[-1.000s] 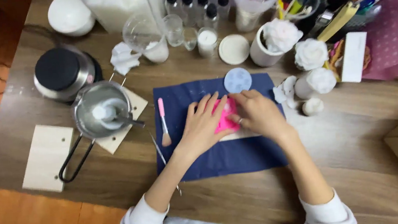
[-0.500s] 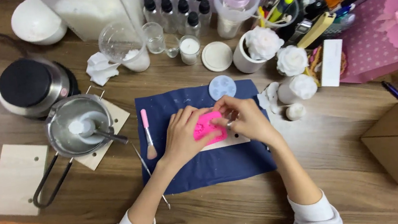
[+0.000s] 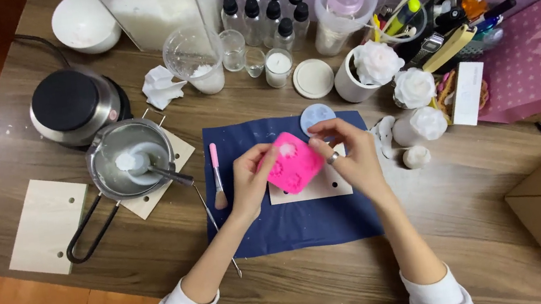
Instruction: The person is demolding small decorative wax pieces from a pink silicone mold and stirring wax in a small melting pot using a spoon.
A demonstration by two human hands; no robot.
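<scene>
Gripping the pink mould (image 3: 292, 163) between them, left hand (image 3: 251, 180) and right hand (image 3: 347, 156) clamp its opposite edges.

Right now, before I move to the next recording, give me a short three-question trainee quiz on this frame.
1. True or false: both hands grip the pink mould.
2. What lies under the hands: A) blue cloth B) metal tray C) newspaper?
3. Fill in: the small pan with white wax sits on the person's ____ side.

Key:
1. True: the left hand and right hand hold it from opposite edges.
2. A
3. left
</scene>
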